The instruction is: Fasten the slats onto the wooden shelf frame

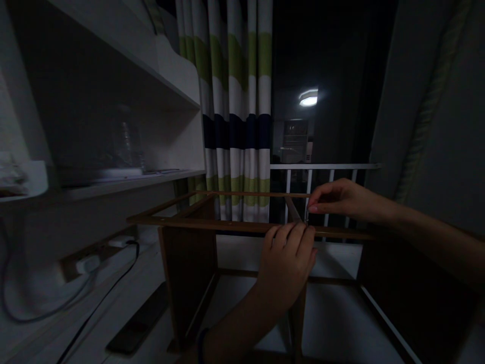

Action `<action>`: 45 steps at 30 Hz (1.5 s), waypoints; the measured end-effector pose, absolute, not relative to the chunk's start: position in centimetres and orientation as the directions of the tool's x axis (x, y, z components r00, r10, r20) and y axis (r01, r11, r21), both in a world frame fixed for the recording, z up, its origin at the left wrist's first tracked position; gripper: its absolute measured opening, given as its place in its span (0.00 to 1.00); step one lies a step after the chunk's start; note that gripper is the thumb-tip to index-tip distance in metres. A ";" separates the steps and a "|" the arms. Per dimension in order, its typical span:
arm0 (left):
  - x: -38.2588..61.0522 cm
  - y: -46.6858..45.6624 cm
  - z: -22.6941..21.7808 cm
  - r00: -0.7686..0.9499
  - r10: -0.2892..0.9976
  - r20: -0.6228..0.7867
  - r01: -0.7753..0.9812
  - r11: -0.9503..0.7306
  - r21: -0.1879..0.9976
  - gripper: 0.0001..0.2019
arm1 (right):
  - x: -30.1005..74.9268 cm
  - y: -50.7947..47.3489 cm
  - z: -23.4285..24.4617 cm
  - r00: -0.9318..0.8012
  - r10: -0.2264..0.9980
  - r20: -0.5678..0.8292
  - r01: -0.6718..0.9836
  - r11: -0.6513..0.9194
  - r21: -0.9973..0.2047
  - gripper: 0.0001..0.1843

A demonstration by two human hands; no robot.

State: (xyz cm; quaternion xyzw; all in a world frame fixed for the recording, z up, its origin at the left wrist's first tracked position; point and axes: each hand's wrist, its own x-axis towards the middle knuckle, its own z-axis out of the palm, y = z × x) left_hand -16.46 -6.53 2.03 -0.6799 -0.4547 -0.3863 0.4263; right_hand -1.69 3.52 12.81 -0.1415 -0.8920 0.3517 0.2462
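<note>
The brown wooden open frame with dark side panels (227,225) stands right in front of me on the white surface (333,313), and its front top rail runs left to right across my view. A narrow crosspiece (293,208) goes from the rear rail toward this front one, meeting it near the left fingers. I have the left hand (286,258) closed over the front rail, knuckles up, with the thumb showing at the right side. My right hand (337,197) comes in from the right, above the rail, its thumb and forefinger pinched narrow on a small, thin, shiny piece (307,217). That piece hangs below the fingertips with its long axis roughly upright, square to the rail, just right of the left fingers; the right hand is the one that has it. Whether its lower end touches the wood, I cannot tell in this dim light. The frame looks slim and smooth, warm brown along the rails and nearly black on the panels, with small pale spots on the front rail's top left.
</note>
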 end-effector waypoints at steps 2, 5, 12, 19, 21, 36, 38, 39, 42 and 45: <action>-16.5 -6.5 2.0 0.289 0.283 0.915 0.948 -0.218 -0.232 0.14 | -1.7 3.3 12.9 -0.833 0.441 0.334 0.090 0.703 -0.705 0.13; -16.5 -6.5 1.9 0.290 0.290 0.912 0.948 -0.220 -0.231 0.14 | -1.5 3.0 13.0 -0.828 0.463 0.315 0.113 0.688 -0.717 0.14; -16.5 -6.4 2.0 0.294 0.285 0.912 0.947 -0.216 -0.237 0.15 | -1.3 2.8 12.7 -0.838 0.437 0.329 0.114 0.728 -0.676 0.13; -16.5 -6.5 2.0 0.288 0.289 0.913 0.947 -0.229 -0.226 0.15 | -1.5 3.2 12.4 -0.842 0.422 0.336 0.074 0.707 -0.704 0.15; -16.5 -6.5 2.0 0.288 0.294 0.912 0.947 -0.230 -0.225 0.15 | -1.5 3.2 12.3 -0.841 0.421 0.340 0.044 0.680 -0.732 0.16; -16.4 -6.6 2.0 0.284 0.294 0.913 0.950 -0.216 -0.226 0.15 | -0.9 1.7 14.7 -0.933 0.336 0.132 0.162 0.716 -0.679 0.11; -16.4 -6.5 2.0 0.287 0.288 0.914 0.950 -0.213 -0.231 0.16 | -0.9 1.6 14.8 -0.940 0.331 0.086 0.186 0.705 -0.685 0.13; -16.4 -6.5 2.0 0.287 0.285 0.915 0.950 -0.209 -0.233 0.16 | -1.0 1.7 14.8 -0.940 0.334 0.069 0.199 0.703 -0.682 0.14; -16.5 -6.5 2.0 0.288 0.281 0.915 0.950 -0.206 -0.236 0.15 | -1.6 1.9 14.8 -0.940 0.325 0.105 0.198 0.770 -0.607 0.14; -16.4 -6.6 2.0 0.290 0.293 0.911 0.949 -0.213 -0.234 0.16 | -2.5 2.2 14.9 -0.939 0.291 0.185 0.159 0.840 -0.518 0.15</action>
